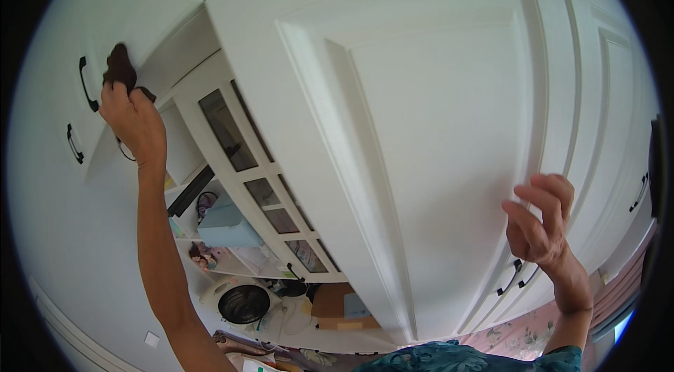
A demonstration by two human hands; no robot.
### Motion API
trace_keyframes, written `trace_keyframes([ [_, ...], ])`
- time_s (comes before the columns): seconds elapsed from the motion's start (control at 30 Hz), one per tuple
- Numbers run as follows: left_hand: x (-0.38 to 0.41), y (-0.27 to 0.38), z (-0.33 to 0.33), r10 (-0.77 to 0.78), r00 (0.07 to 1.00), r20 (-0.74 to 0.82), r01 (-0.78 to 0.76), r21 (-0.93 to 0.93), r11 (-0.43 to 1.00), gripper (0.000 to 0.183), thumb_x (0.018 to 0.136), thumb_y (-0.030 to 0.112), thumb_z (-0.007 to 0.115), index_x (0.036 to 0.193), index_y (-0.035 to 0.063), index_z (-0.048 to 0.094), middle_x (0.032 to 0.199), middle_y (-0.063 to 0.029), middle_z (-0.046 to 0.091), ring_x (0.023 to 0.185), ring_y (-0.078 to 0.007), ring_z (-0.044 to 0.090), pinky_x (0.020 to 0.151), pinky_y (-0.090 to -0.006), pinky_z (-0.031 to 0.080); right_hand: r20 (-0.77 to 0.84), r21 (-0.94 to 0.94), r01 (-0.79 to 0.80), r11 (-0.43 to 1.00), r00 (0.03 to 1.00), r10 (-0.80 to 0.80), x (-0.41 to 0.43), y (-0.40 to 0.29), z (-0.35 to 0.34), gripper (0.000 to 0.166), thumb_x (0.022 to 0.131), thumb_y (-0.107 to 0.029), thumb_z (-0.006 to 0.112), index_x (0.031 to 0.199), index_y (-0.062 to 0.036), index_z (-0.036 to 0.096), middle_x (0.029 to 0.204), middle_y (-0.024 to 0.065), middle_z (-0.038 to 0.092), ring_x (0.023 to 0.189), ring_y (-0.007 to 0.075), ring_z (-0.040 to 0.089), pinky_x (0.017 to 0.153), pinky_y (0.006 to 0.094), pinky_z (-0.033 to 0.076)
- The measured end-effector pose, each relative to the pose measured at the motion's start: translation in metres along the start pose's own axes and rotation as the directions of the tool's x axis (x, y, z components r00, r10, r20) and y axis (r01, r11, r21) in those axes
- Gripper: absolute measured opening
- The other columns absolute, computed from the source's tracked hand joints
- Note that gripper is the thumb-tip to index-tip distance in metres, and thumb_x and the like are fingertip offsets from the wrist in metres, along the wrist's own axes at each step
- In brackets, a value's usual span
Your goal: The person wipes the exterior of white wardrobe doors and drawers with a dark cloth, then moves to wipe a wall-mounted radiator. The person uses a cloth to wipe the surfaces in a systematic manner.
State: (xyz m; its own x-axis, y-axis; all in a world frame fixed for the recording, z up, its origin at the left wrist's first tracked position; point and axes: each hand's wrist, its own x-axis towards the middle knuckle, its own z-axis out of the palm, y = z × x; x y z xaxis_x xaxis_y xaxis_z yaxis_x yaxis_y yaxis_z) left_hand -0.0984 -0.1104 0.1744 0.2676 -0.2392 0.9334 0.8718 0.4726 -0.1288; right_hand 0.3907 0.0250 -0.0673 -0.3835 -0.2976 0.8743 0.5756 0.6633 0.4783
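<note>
My left hand is raised at the upper left and grips a dark brown cloth, which lies against the white cabinet front beside a black bar handle. My right hand is at the right with its fingers loosely curled and nothing seen in it. It is in front of a large white panelled cabinet door, above a pair of black handles; whether it touches the door I cannot tell.
Below the upper cabinets are a glass-paned door, shelves with a light blue box, a black-and-white fan and a cardboard box. A pink floral fabric and a pink curtain are at the lower right.
</note>
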Motion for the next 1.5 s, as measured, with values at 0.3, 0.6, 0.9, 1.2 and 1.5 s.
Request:
trace_keyframes([
  [0.3, 0.122, 0.012, 0.02, 0.187, 0.977, 0.099, -0.158, -0.247, 0.956, 0.036, 0.095, 0.015, 0.042, 0.121, -0.005, 0.058, 0.123, -0.021, 0.06, 0.106, -0.0352, 0.057, 0.098, -0.041, 0.043, 0.009, 0.039, 0.438, 0.898, 0.899, -0.438, -0.017, -0.041, 0.003, 0.013, 0.085, -0.008, 0.067, 0.092, -0.0181, 0.07, 0.111, -0.0002, 0.063, 0.118, 0.0158, 0.055, 0.097, 0.0368, 0.047],
  [0.6, 0.051, 0.016, 0.004, 0.059, 0.998, 0.015, -0.052, -0.308, 0.95, 0.041, 0.096, 0.018, 0.041, 0.129, -0.0013, 0.056, 0.133, -0.0174, 0.056, 0.123, -0.0348, 0.048, 0.108, -0.0406, 0.035, 0.213, 0.167, 0.285, 0.944, 0.924, -0.317, -0.016, -0.059, 0.006, 0.017, 0.083, -0.008, 0.072, 0.097, -0.0161, 0.068, 0.107, 0.0005, 0.061, 0.114, 0.0155, 0.055, 0.096, 0.0297, 0.046],
  [0.9, 0.109, 0.061, 0.008, 0.093, 0.995, 0.021, -0.082, -0.3, 0.95, 0.03, 0.094, 0.018, 0.043, 0.107, -0.0048, 0.059, 0.114, -0.0172, 0.058, 0.1, -0.0339, 0.051, 0.092, -0.0421, 0.042, 0.29, 0.304, 0.252, 0.919, 0.894, -0.342, -0.019, -0.072, -0.001, 0.021, 0.083, -0.009, 0.072, 0.101, -0.0146, 0.064, 0.108, 0.0025, 0.06, 0.118, 0.0169, 0.053, 0.098, 0.0292, 0.047],
  [1.2, 0.138, 0.179, 0.001, 0.332, 0.939, -0.094, -0.321, -0.592, 0.739, 0.035, 0.091, 0.012, 0.046, 0.118, -0.0047, 0.062, 0.13, -0.0144, 0.058, 0.116, -0.0343, 0.051, 0.103, -0.0408, 0.04, 0.341, 0.459, 0.182, 0.87, 0.867, -0.362, -0.013, -0.084, 0.01, 0.022, 0.087, -0.01, 0.068, 0.108, -0.0091, 0.063, 0.115, 0.0051, 0.06, 0.123, 0.0207, 0.052, 0.102, 0.0328, 0.048],
  [1.5, 0.093, 0.122, -0.009, 0.376, 0.927, -0.019, -0.346, -0.437, 0.831, 0.032, 0.093, 0.006, 0.045, 0.117, -0.0059, 0.062, 0.135, -0.0167, 0.054, 0.122, -0.0323, 0.051, 0.105, -0.0405, 0.042, 0.33, 0.396, 0.106, 0.912, 0.911, -0.249, -0.024, -0.056, 0.001, 0.02, 0.087, -0.01, 0.067, 0.107, -0.0083, 0.064, 0.123, 0.0077, 0.058, 0.124, 0.025, 0.054, 0.102, 0.0367, 0.05],
])
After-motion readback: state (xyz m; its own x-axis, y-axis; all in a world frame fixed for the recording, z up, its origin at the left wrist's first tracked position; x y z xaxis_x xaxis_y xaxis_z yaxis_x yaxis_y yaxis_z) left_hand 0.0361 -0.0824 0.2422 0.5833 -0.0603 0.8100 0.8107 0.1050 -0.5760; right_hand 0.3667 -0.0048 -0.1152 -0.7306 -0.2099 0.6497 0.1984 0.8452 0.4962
